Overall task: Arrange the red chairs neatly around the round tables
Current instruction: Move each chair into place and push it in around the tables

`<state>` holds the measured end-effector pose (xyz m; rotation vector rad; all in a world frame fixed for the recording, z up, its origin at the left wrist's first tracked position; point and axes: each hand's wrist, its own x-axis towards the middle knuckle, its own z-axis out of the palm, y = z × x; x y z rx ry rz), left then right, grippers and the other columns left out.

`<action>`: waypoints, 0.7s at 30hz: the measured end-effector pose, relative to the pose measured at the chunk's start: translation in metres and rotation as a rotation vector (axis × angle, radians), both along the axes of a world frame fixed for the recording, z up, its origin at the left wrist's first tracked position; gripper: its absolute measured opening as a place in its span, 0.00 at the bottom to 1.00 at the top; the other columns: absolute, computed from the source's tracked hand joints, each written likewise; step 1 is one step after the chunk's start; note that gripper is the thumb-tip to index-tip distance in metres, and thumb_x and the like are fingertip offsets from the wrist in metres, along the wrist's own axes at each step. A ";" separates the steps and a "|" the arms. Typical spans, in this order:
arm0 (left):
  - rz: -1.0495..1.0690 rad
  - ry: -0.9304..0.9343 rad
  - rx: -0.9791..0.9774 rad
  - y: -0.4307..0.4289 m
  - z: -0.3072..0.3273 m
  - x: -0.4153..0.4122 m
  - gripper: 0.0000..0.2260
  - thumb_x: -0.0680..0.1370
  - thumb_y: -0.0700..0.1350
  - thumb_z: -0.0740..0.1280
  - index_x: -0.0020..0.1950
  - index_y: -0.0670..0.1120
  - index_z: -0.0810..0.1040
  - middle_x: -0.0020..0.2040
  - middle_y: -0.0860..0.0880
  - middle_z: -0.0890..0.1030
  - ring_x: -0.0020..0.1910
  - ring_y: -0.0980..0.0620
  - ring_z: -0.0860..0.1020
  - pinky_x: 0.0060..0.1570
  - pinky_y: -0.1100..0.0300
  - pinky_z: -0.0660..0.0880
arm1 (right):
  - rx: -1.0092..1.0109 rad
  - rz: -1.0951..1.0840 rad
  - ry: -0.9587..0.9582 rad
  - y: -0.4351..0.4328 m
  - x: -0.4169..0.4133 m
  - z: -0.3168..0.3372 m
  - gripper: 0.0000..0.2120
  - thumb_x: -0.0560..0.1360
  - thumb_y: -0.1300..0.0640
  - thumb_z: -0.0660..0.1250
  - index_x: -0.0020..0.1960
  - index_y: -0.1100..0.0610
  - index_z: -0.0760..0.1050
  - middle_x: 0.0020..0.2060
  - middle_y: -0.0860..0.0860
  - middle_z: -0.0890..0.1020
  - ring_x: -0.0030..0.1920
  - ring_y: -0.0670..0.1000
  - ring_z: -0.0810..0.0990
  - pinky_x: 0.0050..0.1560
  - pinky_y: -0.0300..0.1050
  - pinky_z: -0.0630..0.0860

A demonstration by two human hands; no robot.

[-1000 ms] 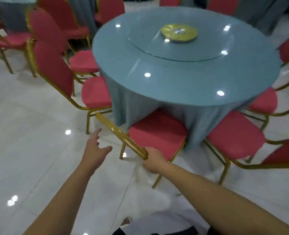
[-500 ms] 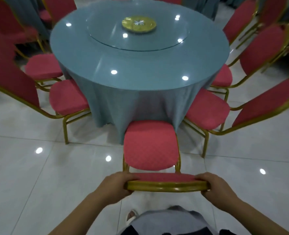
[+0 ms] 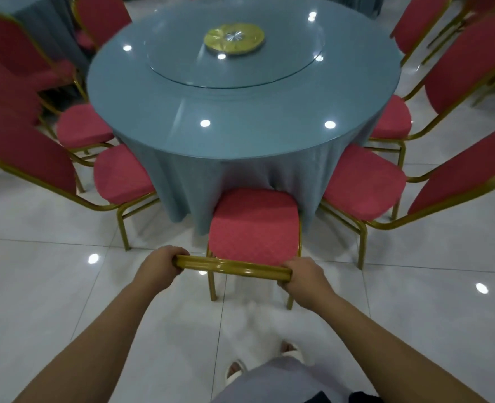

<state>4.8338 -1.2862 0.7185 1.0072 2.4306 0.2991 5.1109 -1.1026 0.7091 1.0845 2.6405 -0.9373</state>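
A red chair (image 3: 253, 225) with a gold frame stands in front of me, its seat facing the round table (image 3: 240, 112) and its front edge tucked under the blue cloth. My left hand (image 3: 160, 264) grips the left end of the chair's gold top rail. My right hand (image 3: 306, 279) grips the right end. More red chairs ring the table: one at the left (image 3: 121, 175), another behind it (image 3: 82, 128), one at the right (image 3: 362, 178), and one further round (image 3: 393, 117).
A glass turntable (image 3: 234, 68) with a gold disc (image 3: 234, 39) sits on the table. Other red chairs and another blue-clothed table (image 3: 45, 24) stand at the back left. More chairs crowd the back right. The floor is glossy white tile (image 3: 51, 286).
My left hand has taken hold of the chair's top rail alongside my right. The chair has been turned to face the table squarely and pushed closer, its seat edge now under the cloth.
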 end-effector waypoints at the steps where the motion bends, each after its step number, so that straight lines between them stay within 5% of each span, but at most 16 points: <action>1: 0.009 0.014 -0.008 0.010 0.002 -0.001 0.11 0.75 0.38 0.71 0.51 0.54 0.83 0.43 0.54 0.80 0.42 0.53 0.78 0.46 0.55 0.77 | 0.005 -0.001 -0.009 0.012 -0.006 0.003 0.10 0.73 0.52 0.68 0.34 0.45 0.72 0.37 0.44 0.76 0.43 0.51 0.76 0.41 0.47 0.72; 6: 0.062 0.033 -0.019 0.043 0.003 0.004 0.11 0.76 0.36 0.70 0.53 0.50 0.83 0.42 0.50 0.80 0.41 0.51 0.78 0.44 0.57 0.75 | -0.019 -0.017 -0.026 0.051 -0.014 0.006 0.12 0.73 0.51 0.69 0.33 0.44 0.71 0.38 0.45 0.76 0.44 0.52 0.76 0.47 0.49 0.74; 10: 0.037 0.005 -0.022 0.047 0.000 -0.002 0.12 0.76 0.36 0.70 0.56 0.49 0.83 0.47 0.50 0.81 0.45 0.50 0.78 0.48 0.56 0.75 | -0.019 -0.027 -0.008 0.056 -0.013 -0.001 0.02 0.73 0.50 0.67 0.43 0.44 0.79 0.41 0.44 0.78 0.45 0.50 0.77 0.50 0.50 0.75; 17: 0.020 -0.006 0.036 0.040 -0.012 -0.016 0.13 0.75 0.37 0.70 0.53 0.54 0.84 0.46 0.53 0.82 0.44 0.53 0.78 0.47 0.54 0.78 | -0.077 -0.031 -0.012 0.047 -0.027 0.005 0.09 0.74 0.50 0.72 0.54 0.42 0.81 0.48 0.41 0.79 0.53 0.47 0.75 0.60 0.52 0.68; 21: -0.055 -0.032 0.049 0.041 -0.018 -0.059 0.14 0.75 0.37 0.69 0.51 0.56 0.83 0.43 0.53 0.82 0.42 0.53 0.78 0.47 0.51 0.79 | -0.024 -0.077 -0.007 0.034 -0.059 0.007 0.05 0.73 0.54 0.73 0.45 0.44 0.81 0.42 0.41 0.79 0.49 0.48 0.75 0.53 0.51 0.72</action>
